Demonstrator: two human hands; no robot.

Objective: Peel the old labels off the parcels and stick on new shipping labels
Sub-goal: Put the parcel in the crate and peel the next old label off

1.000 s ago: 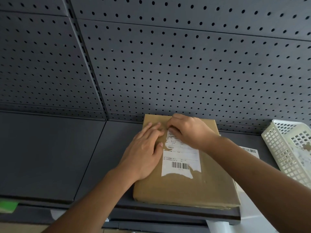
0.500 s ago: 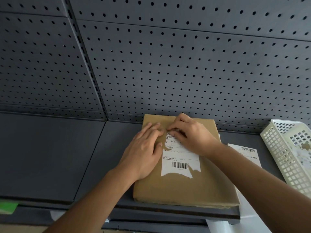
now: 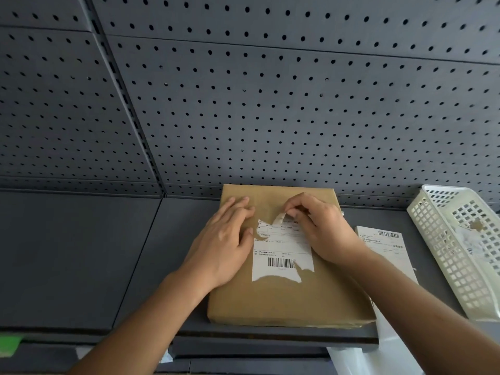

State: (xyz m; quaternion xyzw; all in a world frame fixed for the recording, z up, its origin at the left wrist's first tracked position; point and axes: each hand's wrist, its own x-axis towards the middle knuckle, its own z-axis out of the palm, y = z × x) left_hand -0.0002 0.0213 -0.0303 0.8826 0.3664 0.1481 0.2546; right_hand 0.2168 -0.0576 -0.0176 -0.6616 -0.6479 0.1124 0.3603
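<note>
L hand [image 3: 224,244] lies flat on the brown parcel [image 3: 284,301], fingers straight, pressing down just left of the torn old label [image 3: 281,250]. R hand [image 3: 322,228] pinches a curled-up strip [image 3: 278,218] at the label's top edge w/ thumb + fingertips. 1 label sheet [image 3: 384,239] lies right of the R hand, w/ a white basket [image 3: 446,239] beyond it.

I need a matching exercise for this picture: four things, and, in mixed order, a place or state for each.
1 left hand
2 right hand
3 white basket
4 loose label sheet

a pinches a lifted strip of the old label
b stands at the right end of the shelf
c rests flat on the parcel
d lies between parcel and basket

Pairs: 1-c, 2-a, 3-b, 4-d
</note>
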